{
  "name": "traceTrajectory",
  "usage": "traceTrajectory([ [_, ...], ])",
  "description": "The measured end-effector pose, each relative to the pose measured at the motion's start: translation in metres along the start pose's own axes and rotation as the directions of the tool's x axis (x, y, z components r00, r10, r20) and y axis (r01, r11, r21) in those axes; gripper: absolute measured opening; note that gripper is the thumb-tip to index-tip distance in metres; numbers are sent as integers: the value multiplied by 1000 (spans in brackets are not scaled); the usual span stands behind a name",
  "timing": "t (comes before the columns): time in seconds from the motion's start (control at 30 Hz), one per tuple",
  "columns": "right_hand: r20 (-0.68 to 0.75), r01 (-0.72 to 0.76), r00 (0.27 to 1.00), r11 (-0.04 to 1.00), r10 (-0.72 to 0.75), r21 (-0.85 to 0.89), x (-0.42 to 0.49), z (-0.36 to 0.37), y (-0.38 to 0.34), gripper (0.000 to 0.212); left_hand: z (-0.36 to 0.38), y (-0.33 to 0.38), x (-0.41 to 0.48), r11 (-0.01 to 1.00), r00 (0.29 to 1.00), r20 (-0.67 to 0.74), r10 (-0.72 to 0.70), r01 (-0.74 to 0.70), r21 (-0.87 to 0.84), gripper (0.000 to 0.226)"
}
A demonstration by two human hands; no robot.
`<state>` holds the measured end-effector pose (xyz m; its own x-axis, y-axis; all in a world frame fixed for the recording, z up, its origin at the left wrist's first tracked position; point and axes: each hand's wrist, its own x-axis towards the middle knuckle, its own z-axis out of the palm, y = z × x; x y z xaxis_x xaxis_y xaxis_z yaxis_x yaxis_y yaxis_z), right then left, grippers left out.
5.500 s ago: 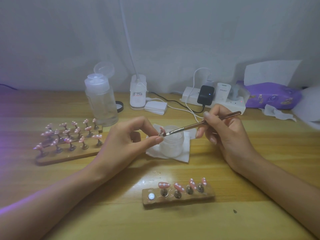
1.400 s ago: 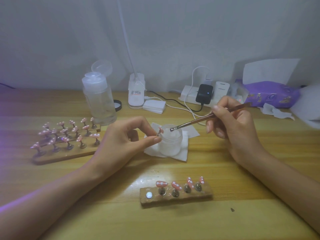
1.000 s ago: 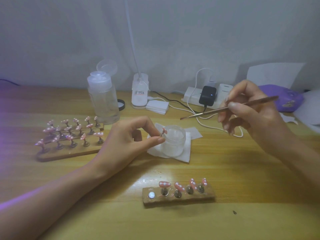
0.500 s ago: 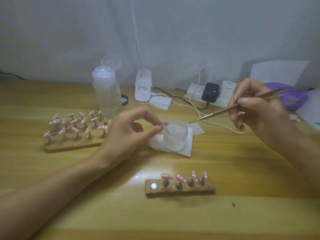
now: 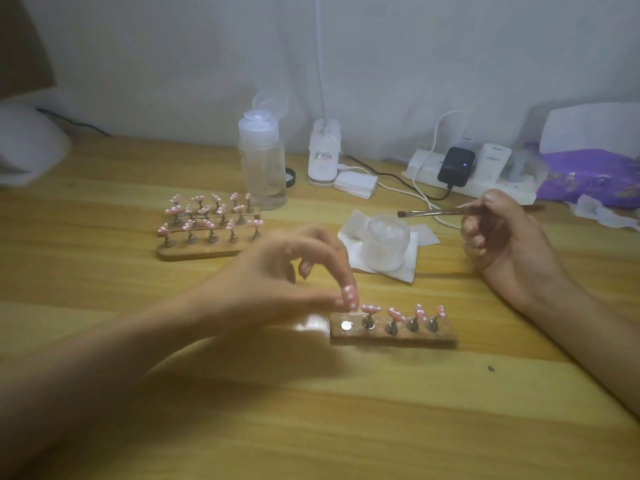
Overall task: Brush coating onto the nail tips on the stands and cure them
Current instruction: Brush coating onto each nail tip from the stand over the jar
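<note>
Left hand (image 5: pixel 284 282) pinches nail tip (image 5: pixel 350 295) above small stand (image 5: pixel 391 336).

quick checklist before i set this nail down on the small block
1. Empty slot at the left end of the small block: ok, bare silver disc showing.
2. Left hand pinches the nail tip: ok.
3. Nail tip over the slot: ok, just above it.
4. Gap to the neighbouring tip: cannot tell, close and blurred.
5. Brush out of the way: ok, right hand holds it off near the jar.
6. Coating even: cannot tell.
</note>
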<state>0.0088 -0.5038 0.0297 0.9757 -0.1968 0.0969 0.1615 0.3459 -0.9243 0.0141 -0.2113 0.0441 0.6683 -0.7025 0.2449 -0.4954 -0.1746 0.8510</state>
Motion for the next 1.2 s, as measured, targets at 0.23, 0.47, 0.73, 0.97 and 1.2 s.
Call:
traceTrajectory([
  [0.23, 3, 20, 1000, 999, -20, -29, -1, 2, 0, 25, 16, -8, -8, 998, 998, 15, -68, 68, 10, 17],
  [0.47, 4, 27, 1000, 999, -27, -41, 0, 1, 1, 26, 16, -9, -8, 991, 997, 25, -76, 73, 111, 20],
  [0.73, -10, 14, 1000, 999, -15, -33, 1, 1, 0, 27, 26, -7, -14, 797, 989, -148, -21, 106, 594, 35],
  [0.97, -17, 7, 1000, 1000, -7, -27, 2, 2, 0, 27, 21, -19, -3, 886, 982, -173, -73, 144, 441, 34],
  [1.2, -12, 1, 1000, 999, -2, -39, 3, 1, 1, 26, 29, -20, 4, 945, 978, -200, -64, 123, 302, 15],
])
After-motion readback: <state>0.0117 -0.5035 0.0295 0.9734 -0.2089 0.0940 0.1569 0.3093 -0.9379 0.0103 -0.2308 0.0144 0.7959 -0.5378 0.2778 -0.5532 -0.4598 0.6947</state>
